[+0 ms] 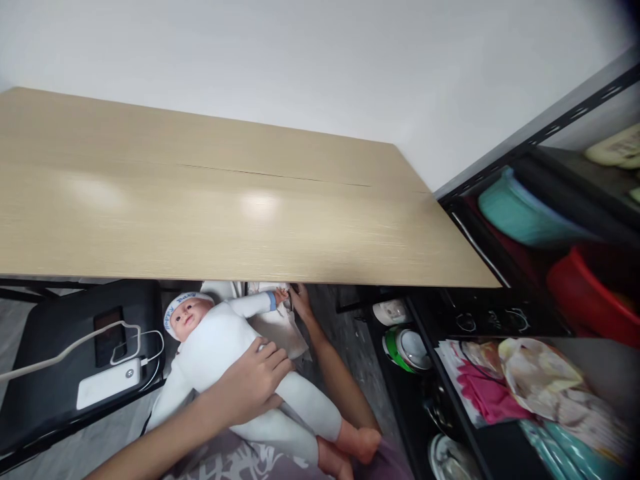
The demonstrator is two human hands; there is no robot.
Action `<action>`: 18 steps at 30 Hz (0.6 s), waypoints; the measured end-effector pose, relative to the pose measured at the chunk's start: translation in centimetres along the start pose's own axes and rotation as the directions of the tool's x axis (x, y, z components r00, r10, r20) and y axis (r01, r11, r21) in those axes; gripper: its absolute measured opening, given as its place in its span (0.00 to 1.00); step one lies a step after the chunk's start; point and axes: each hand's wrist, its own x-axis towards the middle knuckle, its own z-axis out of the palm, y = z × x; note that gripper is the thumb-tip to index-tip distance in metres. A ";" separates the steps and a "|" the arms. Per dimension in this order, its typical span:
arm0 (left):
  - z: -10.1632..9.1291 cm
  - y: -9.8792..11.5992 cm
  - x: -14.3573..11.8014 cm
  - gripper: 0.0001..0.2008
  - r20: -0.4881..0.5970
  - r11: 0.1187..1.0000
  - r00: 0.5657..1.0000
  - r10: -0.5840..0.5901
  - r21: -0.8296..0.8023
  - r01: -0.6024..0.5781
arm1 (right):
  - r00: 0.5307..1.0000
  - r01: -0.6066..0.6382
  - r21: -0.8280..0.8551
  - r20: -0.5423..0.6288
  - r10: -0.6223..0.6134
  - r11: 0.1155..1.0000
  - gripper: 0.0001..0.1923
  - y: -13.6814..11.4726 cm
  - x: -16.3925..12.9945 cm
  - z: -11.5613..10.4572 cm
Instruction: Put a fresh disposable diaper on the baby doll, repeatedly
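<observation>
A baby doll in a white suit and a white headband with blue lettering lies face up across my lap. My left hand wraps over its waist, fingers bent against the suit. The doll's head points left, and its bare feet point to the lower right. Beyond the doll, my right hand reaches under the table's front edge, beside the doll's outstretched hand. Its fingers look bent and are partly hidden, next to a crumpled whitish cloth or bag; what they hold is unclear.
A wooden tabletop spans the space ahead. On the left, a black seat carries a white power bank with a cable. Black shelving at right holds a teal basin, a red basin, bagged items and containers.
</observation>
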 end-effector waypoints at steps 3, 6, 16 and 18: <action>0.0 0.0 -0.1 0.18 -0.016 1.000 1.000 0.003 -0.008 -0.003 | 0.998 -0.025 -0.006 -0.055 0.025 1.000 0.18 0.6 0.9 0.1; 0.1 -0.1 0.0 0.19 -0.018 1.000 1.000 0.008 -0.011 -0.008 | 0.996 -0.064 0.007 -0.064 0.064 0.998 0.19 1.0 1.4 0.0; 0.3 -0.4 0.1 0.17 -0.055 1.000 0.998 0.018 0.022 -0.017 | 0.996 -0.086 0.067 0.022 0.085 0.994 0.18 0.0 0.8 1.1; 0.3 -0.4 0.2 0.16 -0.043 0.999 0.999 0.013 0.031 -0.012 | 0.996 -0.085 0.074 0.031 0.083 0.994 0.19 -0.1 0.6 0.9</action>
